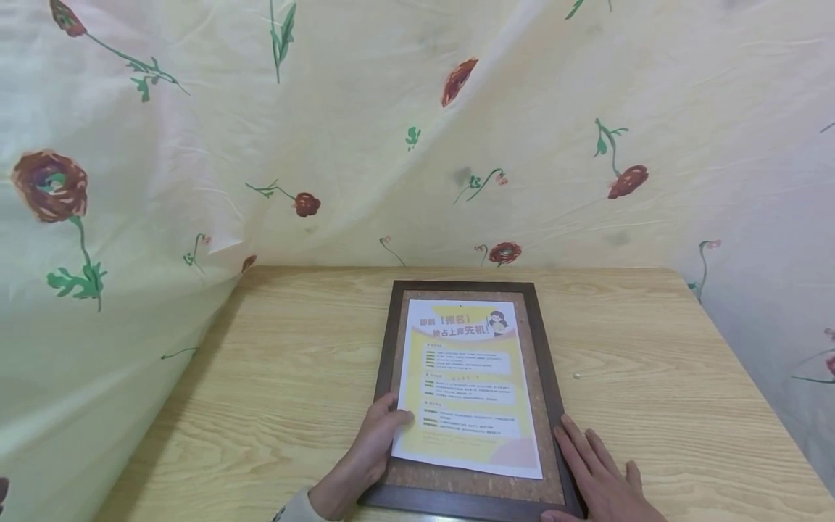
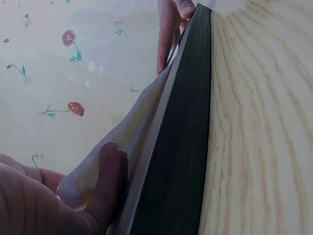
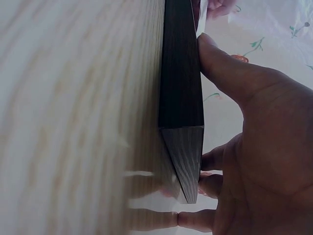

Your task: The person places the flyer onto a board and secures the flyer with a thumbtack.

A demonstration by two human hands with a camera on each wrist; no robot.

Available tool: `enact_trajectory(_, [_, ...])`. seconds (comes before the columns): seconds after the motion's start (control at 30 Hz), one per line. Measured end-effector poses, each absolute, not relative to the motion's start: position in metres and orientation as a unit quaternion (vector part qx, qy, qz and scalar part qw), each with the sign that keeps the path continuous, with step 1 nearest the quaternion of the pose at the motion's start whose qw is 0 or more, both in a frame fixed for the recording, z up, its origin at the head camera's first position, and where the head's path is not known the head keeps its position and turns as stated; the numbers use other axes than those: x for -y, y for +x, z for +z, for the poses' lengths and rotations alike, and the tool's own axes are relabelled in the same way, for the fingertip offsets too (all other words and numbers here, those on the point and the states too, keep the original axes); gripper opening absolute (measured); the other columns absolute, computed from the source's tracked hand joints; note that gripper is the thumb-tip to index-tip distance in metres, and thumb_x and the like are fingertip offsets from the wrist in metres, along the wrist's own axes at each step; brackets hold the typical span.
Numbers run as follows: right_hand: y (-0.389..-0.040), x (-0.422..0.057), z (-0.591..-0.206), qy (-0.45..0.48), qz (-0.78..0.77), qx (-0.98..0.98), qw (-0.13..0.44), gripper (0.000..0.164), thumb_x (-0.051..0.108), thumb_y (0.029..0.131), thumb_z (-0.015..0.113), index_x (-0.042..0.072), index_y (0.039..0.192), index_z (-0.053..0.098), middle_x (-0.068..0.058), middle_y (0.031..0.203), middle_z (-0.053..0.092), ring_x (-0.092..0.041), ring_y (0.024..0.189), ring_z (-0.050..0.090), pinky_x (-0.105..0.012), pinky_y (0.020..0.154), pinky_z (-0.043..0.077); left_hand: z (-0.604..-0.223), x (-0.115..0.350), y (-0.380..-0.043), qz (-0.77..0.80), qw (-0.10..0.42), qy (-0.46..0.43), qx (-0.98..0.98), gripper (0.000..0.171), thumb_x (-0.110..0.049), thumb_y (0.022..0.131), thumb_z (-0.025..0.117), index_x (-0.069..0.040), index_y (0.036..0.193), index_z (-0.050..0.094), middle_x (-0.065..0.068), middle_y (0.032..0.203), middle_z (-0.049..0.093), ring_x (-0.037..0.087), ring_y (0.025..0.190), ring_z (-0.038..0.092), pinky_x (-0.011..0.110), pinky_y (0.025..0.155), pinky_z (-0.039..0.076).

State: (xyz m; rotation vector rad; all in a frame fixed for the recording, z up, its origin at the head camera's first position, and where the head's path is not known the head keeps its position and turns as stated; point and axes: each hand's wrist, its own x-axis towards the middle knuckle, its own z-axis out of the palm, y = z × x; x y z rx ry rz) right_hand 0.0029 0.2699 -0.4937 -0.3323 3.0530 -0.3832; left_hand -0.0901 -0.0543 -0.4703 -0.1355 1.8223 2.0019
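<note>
A cork board (image 1: 450, 478) with a dark wooden frame lies on the table. A yellow and white printed sheet (image 1: 466, 391) covers most of its cork; in the left wrist view the sheet (image 2: 132, 112) bulges away from the board. My left hand (image 1: 362, 449) holds the frame's left side, its thumb over the sheet's edge; how far its fingers reach round is hidden. At the lower right corner, my right hand (image 1: 603, 475) lies with straight fingers along the frame's outer side. Its thumb touches the bottom rail (image 3: 182, 73) in the right wrist view.
The light wooden table (image 1: 280, 362) extends to both sides of the board. A tiny shiny piece (image 1: 577, 375) lies right of the frame. Flower-patterned cloth (image 1: 365, 145) hangs behind and along both sides. A small dark shape (image 1: 3, 489) shows at the left edge.
</note>
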Motion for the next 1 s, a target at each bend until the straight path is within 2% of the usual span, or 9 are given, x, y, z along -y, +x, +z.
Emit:
enact_trajectory(0.1, [0.003, -0.270, -0.494, -0.108, -0.124, -0.986, 0.024, 0.108, 0.073, 0.072, 0.069, 0.004, 0.147, 0.034, -0.012, 0.155, 0.026, -0.053, 0.130, 0.038, -0.088, 0.075, 0.025, -0.467, 0.057, -0.089, 0.710, 0.219, -0.045, -0.668, 0.051, -0.003, 0.091, 0.047, 0.010, 0.139, 0.039, 0.015, 0.127, 0.056, 0.038, 0.127, 0.049, 0.053, 0.107, 0.036])
enact_trajectory(0.3, [0.002, -0.270, -0.495, -0.106, -0.130, -0.986, 0.026, 0.109, 0.074, 0.072, 0.068, 0.003, 0.148, 0.033, -0.011, 0.157, 0.023, -0.053, 0.130, 0.037, -0.089, 0.076, 0.023, -0.457, 0.065, -0.087, 0.668, 0.208, -0.038, -0.714, 0.060, -0.009, 0.092, 0.051, 0.012, 0.145, 0.030, 0.014, 0.111, 0.067, 0.032, 0.104, 0.065, 0.051, 0.096, 0.047])
enact_trajectory(0.43, [0.002, -0.270, -0.495, -0.106, -0.130, -0.985, 0.023, 0.110, 0.075, 0.072, 0.067, 0.004, 0.149, 0.033, -0.012, 0.156, 0.025, -0.053, 0.130, 0.038, -0.089, 0.075, 0.023, -0.452, 0.068, -0.085, 0.637, 0.194, -0.029, -0.745, 0.062, -0.011, 0.092, 0.054, 0.009, 0.146, 0.030, 0.011, 0.098, 0.067, 0.024, 0.088, 0.064, 0.042, 0.083, 0.050])
enact_trajectory(0.53, [0.002, -0.270, -0.495, -0.106, -0.131, -0.985, 0.023, 0.110, 0.076, 0.072, 0.066, 0.005, 0.149, 0.033, -0.011, 0.156, 0.026, -0.053, 0.130, 0.038, -0.089, 0.075, 0.024, -0.451, 0.068, -0.084, 0.615, 0.179, -0.030, -0.767, 0.062, -0.013, 0.092, 0.055, 0.004, 0.147, 0.032, 0.011, 0.099, 0.065, 0.023, 0.092, 0.060, 0.044, 0.084, 0.049])
enact_trajectory(0.67, [0.001, -0.270, -0.496, -0.107, -0.129, -0.986, 0.018, 0.111, 0.076, 0.072, 0.066, 0.005, 0.149, 0.032, -0.010, 0.156, 0.025, -0.052, 0.130, 0.038, -0.089, 0.075, 0.024, -0.449, 0.068, -0.083, 0.612, 0.164, -0.025, -0.773, 0.063, -0.014, 0.094, 0.055, 0.003, 0.149, 0.029, 0.014, 0.118, 0.058, 0.028, 0.111, 0.057, 0.054, 0.095, 0.047])
enact_trajectory(0.8, [0.001, -0.270, -0.497, -0.107, -0.128, -0.986, 0.018, 0.111, 0.077, 0.072, 0.066, 0.006, 0.149, 0.032, -0.010, 0.157, 0.025, -0.052, 0.130, 0.038, -0.089, 0.076, 0.024, -0.449, 0.069, -0.083, 0.617, 0.152, -0.015, -0.772, 0.065, -0.015, 0.094, 0.055, 0.003, 0.150, 0.026, 0.019, 0.129, 0.052, 0.032, 0.112, 0.057, 0.054, 0.091, 0.049])
enact_trajectory(1.0, [0.001, -0.270, -0.496, -0.103, -0.127, -0.986, 0.027, 0.110, 0.077, 0.072, 0.065, 0.005, 0.149, 0.033, -0.011, 0.156, 0.025, -0.053, 0.131, 0.037, -0.089, 0.076, 0.022, -0.450, 0.070, -0.083, 0.582, 0.113, -0.004, -0.806, 0.067, -0.013, 0.092, 0.056, 0.002, 0.151, 0.027, 0.022, 0.135, 0.050, 0.035, 0.115, 0.057, 0.051, 0.088, 0.052])
